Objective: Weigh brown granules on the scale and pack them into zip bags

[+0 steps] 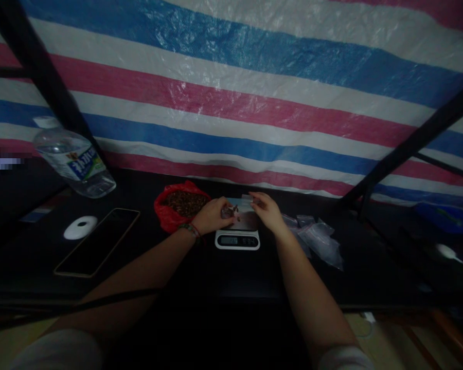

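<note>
Presently, both hands meet over a small white scale (237, 239) on the dark table (200, 277). The left hand (213, 216) is curled shut around a pinch of small dark pieces (234, 209), held just above the scale's platform. The right hand (268, 210) grips the edge of a small clear bag (242, 204) between fingers and thumb, holding it over the scale, directly between the two hands. The scale's display faces the person; its digits are too blurred to read.

Just left of the left hand lies a red bag (170, 216), open, holding a heap of brown pieces. Further left lie a dark phone (98, 241), a white round object (80, 227) and a tilted water bottle (75, 163). Just right of the right hand lies a loose pile of clear empty bags (318, 239). A striped tarpaulin (254, 82) hangs beyond the hands.
</note>
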Tool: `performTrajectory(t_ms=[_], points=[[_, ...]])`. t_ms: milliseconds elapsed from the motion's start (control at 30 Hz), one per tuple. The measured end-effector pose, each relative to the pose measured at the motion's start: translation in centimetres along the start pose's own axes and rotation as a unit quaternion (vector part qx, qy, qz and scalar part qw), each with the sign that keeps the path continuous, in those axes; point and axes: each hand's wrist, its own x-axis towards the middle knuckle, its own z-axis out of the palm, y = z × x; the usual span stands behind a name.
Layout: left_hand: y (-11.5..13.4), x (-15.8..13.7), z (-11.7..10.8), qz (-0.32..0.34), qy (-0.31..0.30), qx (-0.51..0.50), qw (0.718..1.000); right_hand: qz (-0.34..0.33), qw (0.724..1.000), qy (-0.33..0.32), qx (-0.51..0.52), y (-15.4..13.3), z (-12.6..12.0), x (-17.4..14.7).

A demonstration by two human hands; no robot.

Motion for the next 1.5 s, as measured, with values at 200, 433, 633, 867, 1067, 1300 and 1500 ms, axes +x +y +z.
performTrajectory(t_ms=[200,433,633,867,1067,1300,1500], points=[[0.0,-0.2,-0.6,-0.021,0.012,-0.014,1.0,0.1,0.941,0.118,0.301,0.5,-0.1,0.3],[-0.2,-0.4,-0.8,-0.012,0.005,-0.001,1.0,0.13,0.92,0.037,0.368,-0.6,-0.3,0.0],[-0.2,-0.6,-1.1,-0.02,0.005,0.008,1.0,0.116,0.941,-0.003,0.317,-0.8,-0.2,-0.3],[-0.2,-0.5,-1.2,-0.011,-0.012,0.013,1.0,0.007,0.993,0.013,-0.119,0.5,1.4,-0.3],[-0.3,-0.7,-2.0,0.002,-0.031,0.022,0.999,-0.04,0.968,0.028,-0.246,-0.9,1.3,-0.4],[-0.2,-0.6,-2.2,0.013,-0.069,0.033,0.997,-0.089,0.959,-0.1,-0.251,-4.6,1.4,-1.4],[-0.4,-0.4,-1.8,0.049,-0.079,0.029,0.995,-0.058,0.927,-0.172,-0.329,-5.2,2.7,-1.7]])
